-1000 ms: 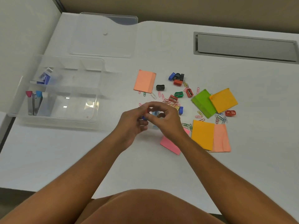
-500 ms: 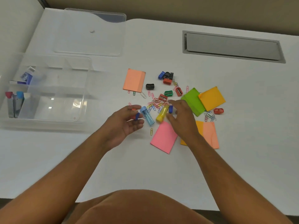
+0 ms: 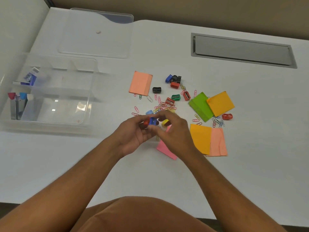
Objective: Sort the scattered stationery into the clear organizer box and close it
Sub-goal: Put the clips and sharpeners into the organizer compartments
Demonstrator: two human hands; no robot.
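Far left of white tabletop point(image 3: 167, 173): clear plastic organizer box point(image 3: 90, 91), open | centre: left hand point(image 3: 133, 134) fingers closed on small red and blue sharpeners point(image 3: 150, 121) | right hand point(image 3: 173, 131) pinching them too | right: coloured sticky-note pads point(image 3: 220, 103), scattered paper clips point(image 3: 164, 105).

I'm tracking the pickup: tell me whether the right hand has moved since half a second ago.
Yes. The right hand moved left, away from the green note pad, and now meets the left hand over small sharpeners.
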